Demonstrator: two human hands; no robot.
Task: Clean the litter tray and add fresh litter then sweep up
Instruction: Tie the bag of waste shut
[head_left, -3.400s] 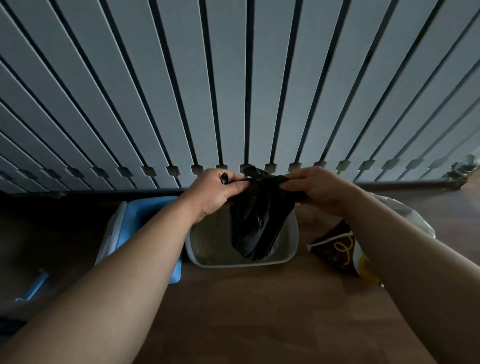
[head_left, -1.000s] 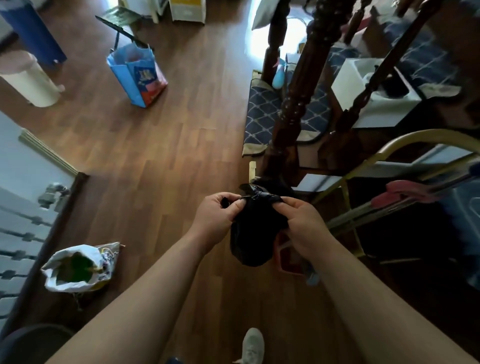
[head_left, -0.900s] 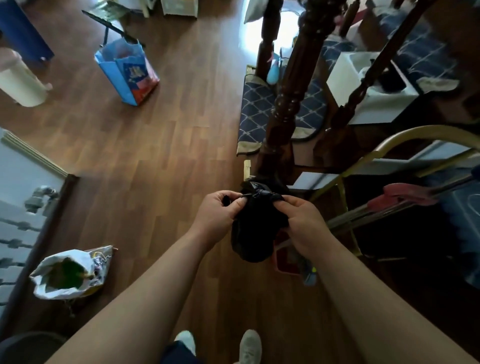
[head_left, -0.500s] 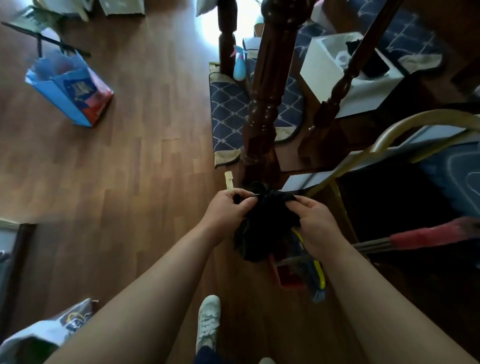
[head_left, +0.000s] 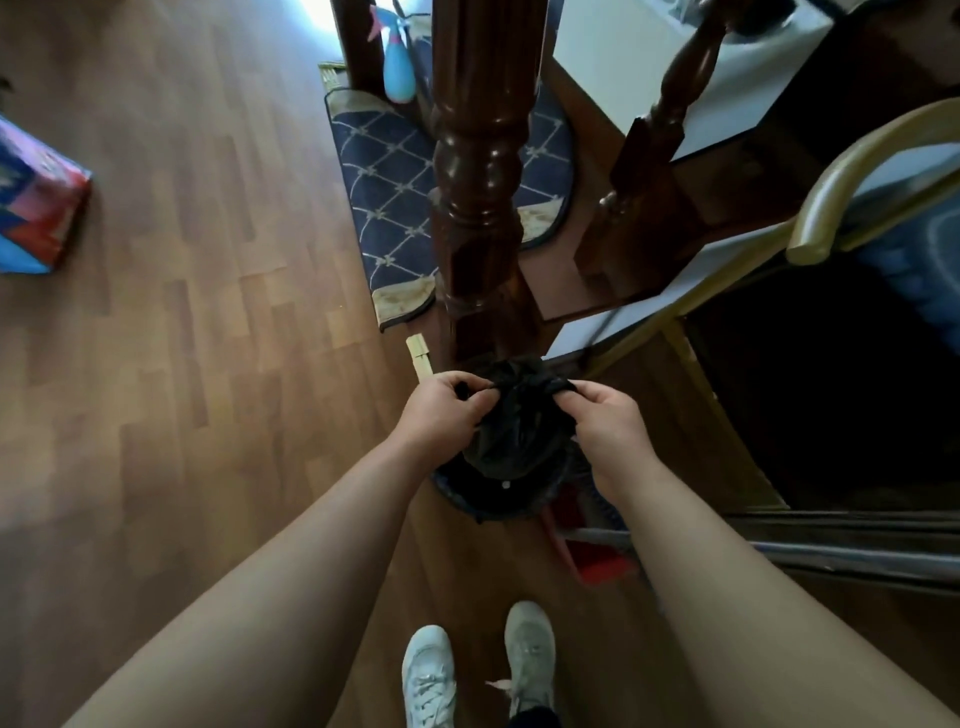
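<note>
As hands (head_left: 441, 418) (head_left: 610, 431) pinch the black bag (head_left: 519, 423), blue pack's (head_left: 36, 208) print blurs.

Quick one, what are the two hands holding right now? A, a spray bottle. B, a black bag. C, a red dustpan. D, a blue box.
B: the left hand and the right hand each pinch the gathered top of the black bag, which hangs between them.

arms: bare, no sleeves | hands: bare, left hand (head_left: 441, 415), right hand (head_left: 610, 434) | feet: white lace-up sneakers (head_left: 428, 675)
</note>
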